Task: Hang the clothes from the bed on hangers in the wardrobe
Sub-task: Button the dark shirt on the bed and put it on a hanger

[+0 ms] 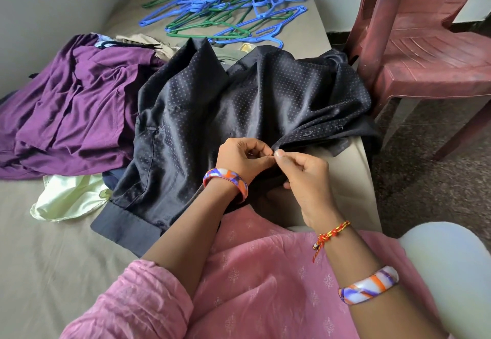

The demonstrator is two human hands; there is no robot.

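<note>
A dark navy dotted shirt (212,104) lies spread on the bed (53,253) in front of me. My left hand (243,156) and my right hand (305,176) meet at its front edge, each pinching the fabric between thumb and fingertips where the buttons run. A purple garment (69,115) lies crumpled to the left, and a pale green cloth (66,200) sticks out below it. Several blue and green plastic hangers (225,11) lie tangled at the far end of the bed. The wardrobe is out of view.
A maroon plastic chair (425,51) stands close to the bed's right side on a speckled floor. Beige cloth (143,39) peeks out behind the purple garment. A white rounded object (449,272) sits at the lower right. A pale wall borders the bed on the left.
</note>
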